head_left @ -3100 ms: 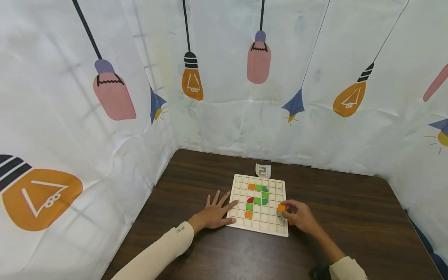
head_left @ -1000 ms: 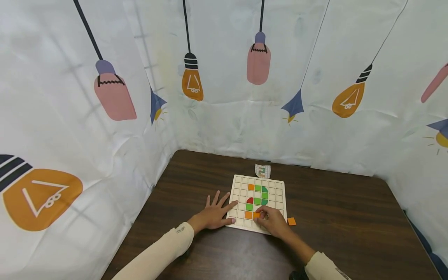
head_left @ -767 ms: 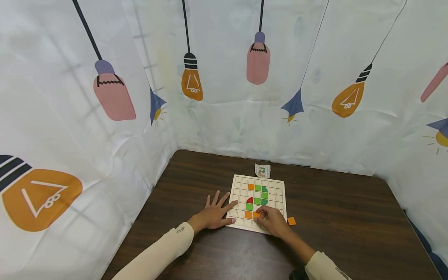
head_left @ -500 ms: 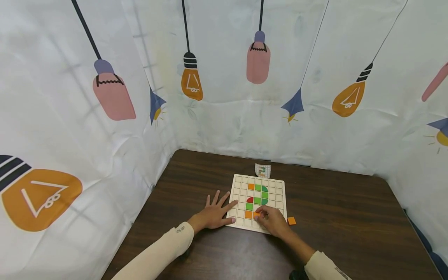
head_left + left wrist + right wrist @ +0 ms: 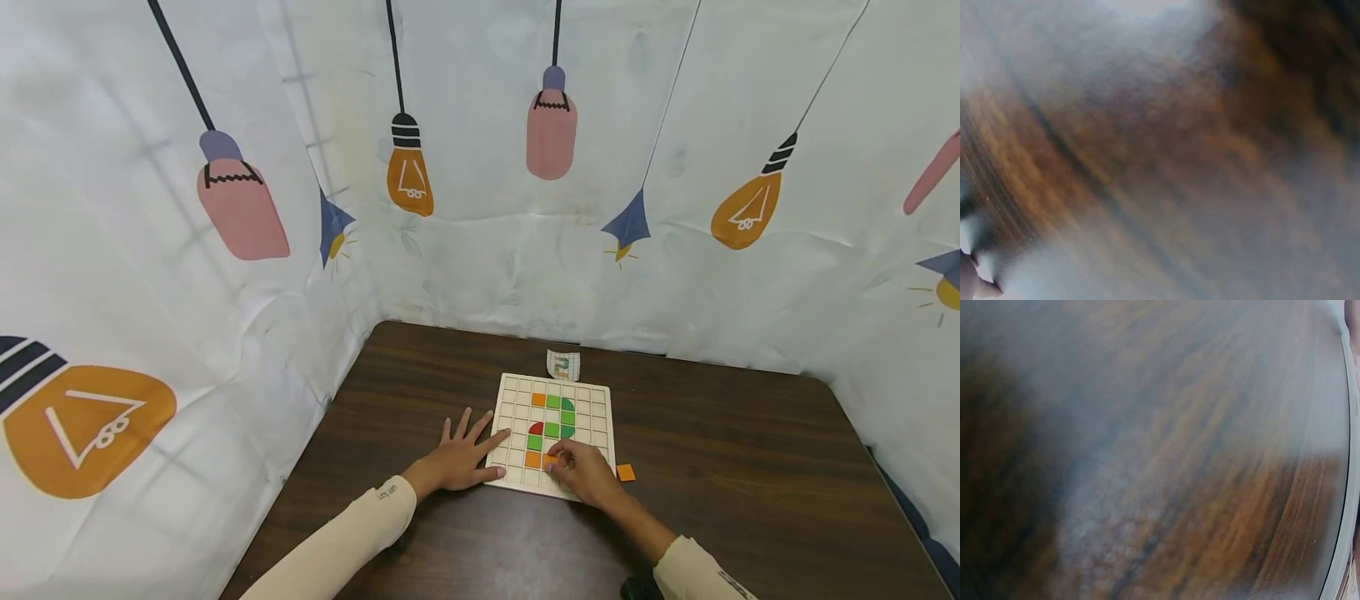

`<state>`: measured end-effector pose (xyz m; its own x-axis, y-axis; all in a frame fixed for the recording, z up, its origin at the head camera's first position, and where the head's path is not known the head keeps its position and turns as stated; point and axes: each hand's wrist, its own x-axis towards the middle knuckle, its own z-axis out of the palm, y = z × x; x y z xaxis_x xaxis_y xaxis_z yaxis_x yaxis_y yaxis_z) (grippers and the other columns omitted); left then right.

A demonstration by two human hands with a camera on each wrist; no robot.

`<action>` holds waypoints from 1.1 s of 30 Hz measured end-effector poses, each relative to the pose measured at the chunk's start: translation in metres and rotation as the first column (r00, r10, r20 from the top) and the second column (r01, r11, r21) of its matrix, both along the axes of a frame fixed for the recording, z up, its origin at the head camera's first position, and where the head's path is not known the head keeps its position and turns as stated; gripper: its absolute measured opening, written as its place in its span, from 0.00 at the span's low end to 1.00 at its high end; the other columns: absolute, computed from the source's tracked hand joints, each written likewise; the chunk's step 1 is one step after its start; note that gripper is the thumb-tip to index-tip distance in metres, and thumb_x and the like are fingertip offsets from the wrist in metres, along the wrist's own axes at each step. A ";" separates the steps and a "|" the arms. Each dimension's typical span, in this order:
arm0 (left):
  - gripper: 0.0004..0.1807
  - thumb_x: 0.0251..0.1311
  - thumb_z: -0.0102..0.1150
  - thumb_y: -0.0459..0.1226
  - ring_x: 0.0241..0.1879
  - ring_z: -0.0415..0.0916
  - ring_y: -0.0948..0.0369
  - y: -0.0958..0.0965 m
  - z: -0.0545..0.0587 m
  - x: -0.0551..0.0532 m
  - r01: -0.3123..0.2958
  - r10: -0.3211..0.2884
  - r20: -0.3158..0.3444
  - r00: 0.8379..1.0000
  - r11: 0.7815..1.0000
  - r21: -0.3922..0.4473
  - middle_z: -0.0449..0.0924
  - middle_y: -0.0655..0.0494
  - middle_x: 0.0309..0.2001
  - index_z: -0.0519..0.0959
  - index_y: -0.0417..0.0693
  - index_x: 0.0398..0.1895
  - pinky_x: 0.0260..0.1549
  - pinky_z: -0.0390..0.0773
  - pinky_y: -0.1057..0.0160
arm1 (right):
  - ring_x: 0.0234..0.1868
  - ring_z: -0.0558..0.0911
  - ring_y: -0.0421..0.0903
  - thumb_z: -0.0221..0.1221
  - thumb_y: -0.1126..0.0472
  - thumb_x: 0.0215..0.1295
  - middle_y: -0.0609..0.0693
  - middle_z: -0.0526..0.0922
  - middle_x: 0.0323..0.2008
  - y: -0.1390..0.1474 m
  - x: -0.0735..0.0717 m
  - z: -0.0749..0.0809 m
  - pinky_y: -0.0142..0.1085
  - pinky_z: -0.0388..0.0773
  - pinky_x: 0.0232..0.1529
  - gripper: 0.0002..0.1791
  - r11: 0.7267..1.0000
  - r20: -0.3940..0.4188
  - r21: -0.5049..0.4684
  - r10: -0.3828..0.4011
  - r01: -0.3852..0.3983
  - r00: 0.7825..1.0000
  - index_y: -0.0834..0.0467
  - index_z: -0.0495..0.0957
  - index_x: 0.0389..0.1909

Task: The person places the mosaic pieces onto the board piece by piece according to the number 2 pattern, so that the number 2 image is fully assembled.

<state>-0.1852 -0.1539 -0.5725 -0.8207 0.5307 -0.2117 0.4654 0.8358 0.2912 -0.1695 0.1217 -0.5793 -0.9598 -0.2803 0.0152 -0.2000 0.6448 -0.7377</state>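
Observation:
A pale square board with a printed grid [image 5: 592,479] lies on the table and carries several green, red and orange tiles. With thumb and fingers, my right hand [image 5: 587,475] pinches an orange square tile [image 5: 550,460] low on the grid. That tile sits beside another orange tile [image 5: 532,460]; the fingers partly cover it. My left hand [image 5: 457,461] is spread flat, its thumb and a finger resting on the board's left edge. One more orange tile [image 5: 626,472] lies on the table at the board's right edge.
Behind the board is a small paper card [image 5: 563,366] with a coloured grid pattern. The brown table [image 5: 720,433] meets white printed sheets at the back and left. Both wrist views show mostly blurred tabletop; the right one catches the board's edge [image 5: 1349,456].
From the board's right edge, my right hand has carried the orange tile left to the cell beside the other orange one. Since then it has held almost still. The left hand stays put.

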 end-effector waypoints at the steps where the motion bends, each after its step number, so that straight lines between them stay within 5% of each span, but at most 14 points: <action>1: 0.41 0.68 0.39 0.70 0.78 0.35 0.33 0.000 0.000 0.000 0.001 -0.001 -0.001 1.000 1.000 0.000 0.41 0.47 0.82 0.49 0.71 0.81 0.66 0.44 0.23 | 0.23 0.69 0.35 0.70 0.62 0.60 0.40 0.74 0.23 0.000 0.000 0.000 0.29 0.67 0.26 0.07 1.000 0.001 0.001 0.001 -0.001 1.000 0.53 0.84 0.38; 14: 0.41 0.68 0.38 0.70 0.79 0.33 0.34 0.000 -0.002 0.002 0.003 -0.003 0.012 1.000 1.000 -0.009 0.40 0.48 0.82 0.48 0.72 0.81 0.66 0.43 0.24 | 0.23 0.70 0.33 0.69 0.60 0.63 0.39 0.77 0.25 0.011 0.002 -0.001 0.28 0.69 0.27 0.09 0.995 -0.029 -0.061 0.077 -0.079 0.997 0.56 0.83 0.43; 21: 0.41 0.68 0.39 0.70 0.79 0.34 0.34 0.001 -0.001 0.002 0.003 -0.003 0.004 1.000 1.000 0.006 0.41 0.48 0.82 0.49 0.72 0.81 0.67 0.43 0.24 | 0.20 0.72 0.33 0.66 0.60 0.66 0.44 0.80 0.28 0.036 -0.002 0.007 0.29 0.72 0.23 0.13 0.981 0.001 -0.143 0.131 -0.129 0.991 0.61 0.81 0.49; 33: 0.41 0.68 0.39 0.70 0.79 0.34 0.34 -0.001 -0.004 -0.001 0.009 -0.009 -0.002 1.000 1.000 0.005 0.40 0.48 0.82 0.48 0.72 0.81 0.67 0.43 0.24 | 0.18 0.71 0.33 0.65 0.59 0.68 0.46 0.80 0.29 0.092 -0.008 0.021 0.32 0.73 0.18 0.17 0.965 0.061 -0.145 0.229 -0.218 0.972 0.64 0.79 0.52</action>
